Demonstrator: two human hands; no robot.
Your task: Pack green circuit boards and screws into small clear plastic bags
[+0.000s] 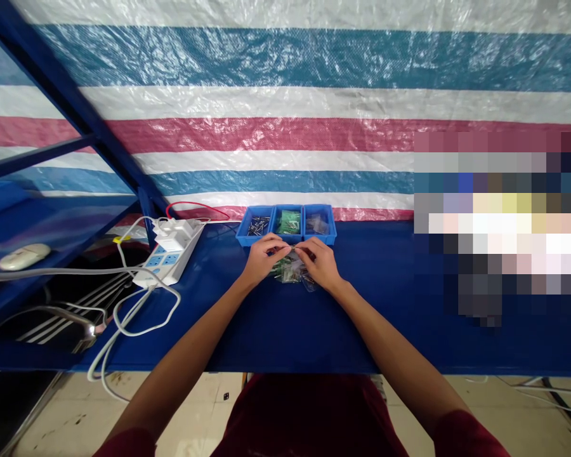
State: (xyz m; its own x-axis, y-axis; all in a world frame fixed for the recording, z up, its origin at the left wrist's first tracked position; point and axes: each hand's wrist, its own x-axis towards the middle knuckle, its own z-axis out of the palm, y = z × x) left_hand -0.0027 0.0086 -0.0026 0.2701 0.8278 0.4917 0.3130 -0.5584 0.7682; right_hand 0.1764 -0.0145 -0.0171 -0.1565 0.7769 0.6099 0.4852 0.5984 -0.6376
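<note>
My left hand point(262, 259) and my right hand point(322, 261) meet close together above the blue table, fingertips pinched. Something small and thin seems to be between them, too small to name. Below my fingers lies a loose pile of small clear plastic packets point(291, 273), some with greenish contents, partly hidden by my hands. Just beyond stand three blue bins side by side: the left bin point(241, 236) has dark and silvery metal pieces in it, the middle bin point(287, 207) green packets, the right bin point(332, 228) clear packets.
A white power strip point(174, 270) with plugged-in adapters point(175, 235) lies on the left, its white cables point(145, 330) looping over the table's front edge. A blue metal frame point(66, 95) rises at left. Striped sheeting point(285, 136) hangs behind. The right side is blurred out.
</note>
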